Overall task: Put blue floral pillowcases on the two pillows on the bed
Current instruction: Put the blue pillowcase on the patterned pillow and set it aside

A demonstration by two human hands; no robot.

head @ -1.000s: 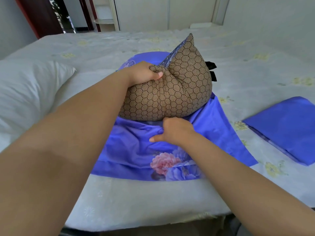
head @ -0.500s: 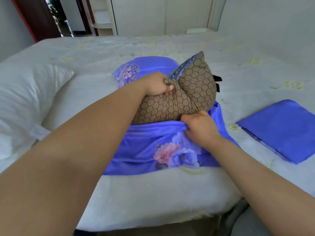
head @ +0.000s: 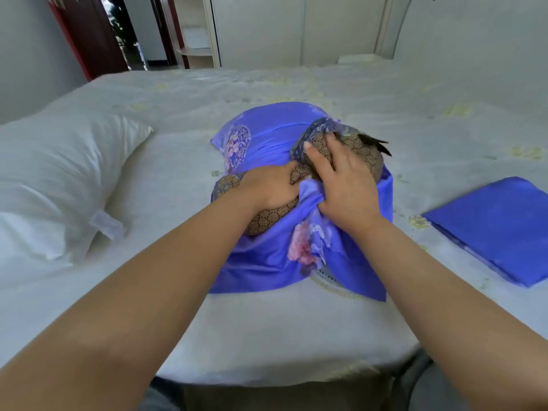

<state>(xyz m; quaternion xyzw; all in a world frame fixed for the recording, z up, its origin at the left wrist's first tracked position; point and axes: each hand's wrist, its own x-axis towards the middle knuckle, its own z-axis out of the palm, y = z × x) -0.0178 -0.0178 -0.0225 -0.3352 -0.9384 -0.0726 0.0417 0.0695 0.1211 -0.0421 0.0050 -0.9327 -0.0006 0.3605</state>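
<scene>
The bed (head: 267, 321) carries the brown pillow (head: 364, 157), long axis running left-near to right-far, half inside the blue floral pillowcase (head: 275, 262). Right hand (head: 344, 185) bunches the case edge; left hand (head: 272, 185) grips the pillow.

Pillowcase (head: 267, 262): thin blue cloth with a slight sheen, printed with pink flowers, creased where gathered. Pillow (head: 364, 155) inside it: brown woven cloth, matt, patterned in small dotted hexagons. Second pillowcase (head: 498, 226): the same blue cloth, folded flat and smooth. White pillow (head: 59, 173): soft matt cloth, rumpled. Bed (head: 267, 336): pale matt sheet, faintly flower-printed. Door frame (head: 89, 40): dark red-brown, glossy.
</scene>
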